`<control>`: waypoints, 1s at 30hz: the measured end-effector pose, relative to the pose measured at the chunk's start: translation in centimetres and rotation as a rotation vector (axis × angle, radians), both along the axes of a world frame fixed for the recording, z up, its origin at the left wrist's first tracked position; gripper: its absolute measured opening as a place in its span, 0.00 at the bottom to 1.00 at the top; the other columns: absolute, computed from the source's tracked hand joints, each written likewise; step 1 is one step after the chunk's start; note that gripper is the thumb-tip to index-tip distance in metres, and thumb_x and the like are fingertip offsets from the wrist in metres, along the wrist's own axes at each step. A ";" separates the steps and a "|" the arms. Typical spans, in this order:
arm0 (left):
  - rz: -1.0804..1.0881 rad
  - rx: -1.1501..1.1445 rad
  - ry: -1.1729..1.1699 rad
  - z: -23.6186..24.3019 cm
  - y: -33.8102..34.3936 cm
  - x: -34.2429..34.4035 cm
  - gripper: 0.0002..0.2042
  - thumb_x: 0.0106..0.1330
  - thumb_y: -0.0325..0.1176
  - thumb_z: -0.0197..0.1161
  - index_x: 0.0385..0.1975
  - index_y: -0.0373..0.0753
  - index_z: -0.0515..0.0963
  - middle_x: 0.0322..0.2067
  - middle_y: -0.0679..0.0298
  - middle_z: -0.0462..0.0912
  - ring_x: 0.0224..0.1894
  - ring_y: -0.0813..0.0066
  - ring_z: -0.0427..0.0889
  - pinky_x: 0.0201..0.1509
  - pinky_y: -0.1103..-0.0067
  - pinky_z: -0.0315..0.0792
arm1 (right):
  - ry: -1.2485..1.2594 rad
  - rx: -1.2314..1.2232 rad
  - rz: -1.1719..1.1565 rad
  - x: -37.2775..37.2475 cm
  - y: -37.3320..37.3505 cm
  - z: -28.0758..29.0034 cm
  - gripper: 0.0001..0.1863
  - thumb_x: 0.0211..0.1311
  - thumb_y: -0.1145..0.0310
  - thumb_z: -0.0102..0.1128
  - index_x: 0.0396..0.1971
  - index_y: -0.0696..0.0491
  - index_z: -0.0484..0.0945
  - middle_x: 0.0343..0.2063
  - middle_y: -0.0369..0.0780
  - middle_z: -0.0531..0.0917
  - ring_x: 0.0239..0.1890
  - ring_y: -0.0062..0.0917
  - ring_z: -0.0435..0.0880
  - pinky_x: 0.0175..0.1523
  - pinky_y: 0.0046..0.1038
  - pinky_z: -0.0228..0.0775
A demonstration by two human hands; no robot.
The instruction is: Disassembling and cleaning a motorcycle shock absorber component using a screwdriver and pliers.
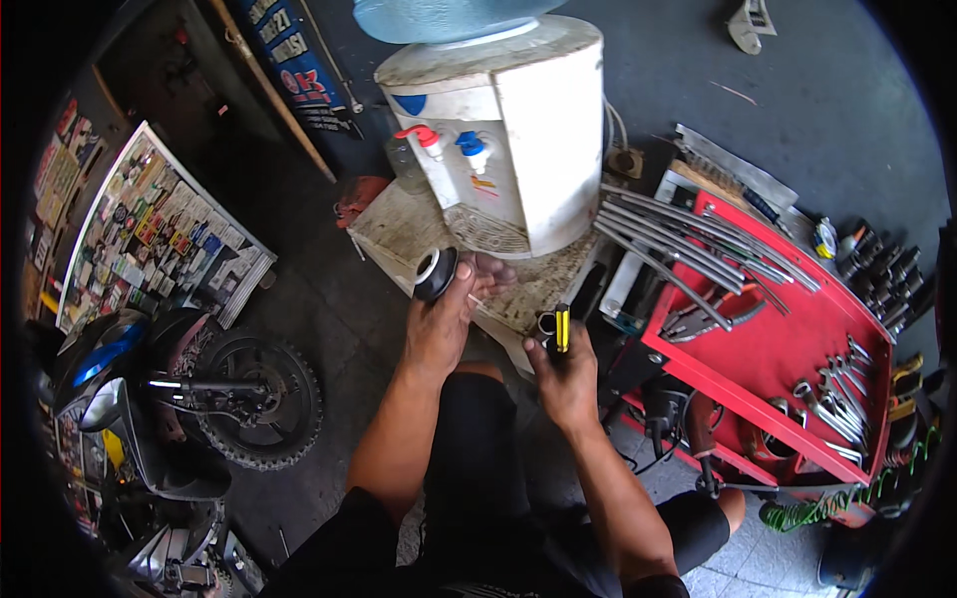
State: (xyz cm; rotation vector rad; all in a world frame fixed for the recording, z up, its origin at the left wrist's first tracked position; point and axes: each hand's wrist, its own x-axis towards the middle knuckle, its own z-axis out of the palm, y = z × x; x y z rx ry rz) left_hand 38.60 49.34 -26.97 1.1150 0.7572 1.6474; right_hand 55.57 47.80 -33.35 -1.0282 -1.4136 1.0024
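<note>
My left hand (442,324) is closed around a black round part with a pale ring at its open end (436,274). Its fingers reach out past the part, in front of the water dispenser's worn stand (394,227). My right hand (570,384) grips a tool with a yellow-and-black handle (562,331), which points up between thumb and fingers. Beside that handle, at my thumb, is a small shiny metal ring (546,323); whether it belongs to the tool I cannot tell. Both hands are above my knees, a little apart from each other.
A white water dispenser (548,130) with red and blue taps stands ahead. On the right, a red tool cart (788,344) holds metal rods (663,234), pliers (708,314) and wrenches (842,394). A motorcycle wheel (264,394) and a sticker-covered board (164,234) are at left.
</note>
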 end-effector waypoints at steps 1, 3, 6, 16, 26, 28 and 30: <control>0.019 0.011 0.004 0.3 0.7 -0.5 0.17 0.75 0.41 0.57 0.48 0.31 0.76 0.44 0.55 0.83 0.50 0.62 0.83 0.58 0.66 0.75 | -0.052 0.010 -0.021 -0.9 1.1 -0.1 0.17 0.61 0.69 0.69 0.48 0.58 0.80 0.39 0.47 0.78 0.41 0.41 0.81 0.47 0.34 0.73; -0.023 0.006 0.121 0.4 1.9 -1.3 0.18 0.76 0.44 0.53 0.48 0.32 0.76 0.46 0.54 0.82 0.52 0.60 0.82 0.59 0.65 0.74 | -0.127 0.037 0.013 -2.0 2.5 -0.2 0.18 0.60 0.70 0.69 0.50 0.57 0.80 0.40 0.47 0.79 0.41 0.42 0.82 0.48 0.35 0.73; -0.066 -0.011 0.139 -0.3 3.5 -1.7 0.17 0.76 0.42 0.55 0.48 0.32 0.76 0.45 0.53 0.82 0.51 0.60 0.83 0.58 0.64 0.76 | -0.242 0.020 0.011 -2.8 3.5 -0.4 0.20 0.58 0.70 0.70 0.51 0.55 0.81 0.41 0.47 0.80 0.42 0.43 0.83 0.48 0.37 0.75; -0.171 -0.092 0.302 -3.2 5.7 -1.3 0.17 0.75 0.45 0.56 0.44 0.33 0.79 0.42 0.55 0.84 0.50 0.65 0.83 0.57 0.68 0.74 | -0.051 -0.006 0.018 -3.4 5.0 -2.0 0.19 0.53 0.70 0.76 0.47 0.55 0.85 0.38 0.44 0.81 0.40 0.37 0.83 0.48 0.33 0.74; -0.146 0.025 0.430 -5.9 5.8 -0.9 0.06 0.71 0.28 0.59 0.41 0.32 0.79 0.39 0.61 0.85 0.46 0.72 0.82 0.54 0.73 0.75 | -0.064 0.035 0.015 -3.1 5.1 -2.8 0.20 0.52 0.71 0.76 0.45 0.60 0.84 0.39 0.45 0.81 0.40 0.39 0.83 0.47 0.35 0.75; -0.173 0.129 0.487 -6.6 5.9 -1.1 0.11 0.73 0.35 0.60 0.44 0.33 0.75 0.43 0.55 0.83 0.50 0.65 0.82 0.58 0.68 0.75 | -0.027 0.038 0.014 -3.0 5.0 -2.9 0.20 0.52 0.71 0.76 0.45 0.61 0.83 0.40 0.45 0.81 0.41 0.40 0.83 0.47 0.35 0.75; -0.157 0.112 0.533 -7.2 5.9 -1.2 0.10 0.72 0.34 0.60 0.43 0.33 0.75 0.43 0.55 0.83 0.50 0.65 0.82 0.57 0.68 0.75 | -0.057 0.003 0.038 -2.8 4.9 -3.0 0.20 0.53 0.72 0.75 0.46 0.60 0.83 0.42 0.47 0.81 0.43 0.41 0.84 0.49 0.35 0.75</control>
